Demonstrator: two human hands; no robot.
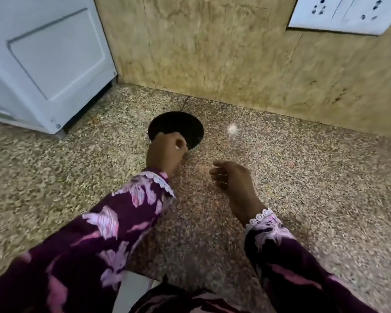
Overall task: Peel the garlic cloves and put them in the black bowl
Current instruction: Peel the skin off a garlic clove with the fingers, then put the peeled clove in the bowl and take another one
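Head view. Black bowl [176, 123]: far centre of bench [303, 177]. Left hand [165, 152]: at bowl's near rim, fingers pinching a pale garlic clove [178, 147]. Right hand [230, 177]: loosely curled, empty, near right. Risk: clove released short of rim lands on bench.

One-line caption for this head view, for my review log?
Left hand pinches a small pale piece over the black bowl's near rim; right hand rests loosely curled on the speckled counter.

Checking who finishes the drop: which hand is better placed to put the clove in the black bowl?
Left. The left hand pinches something small and white at the black bowl's near rim; the right hand hangs loosely curled, apart.
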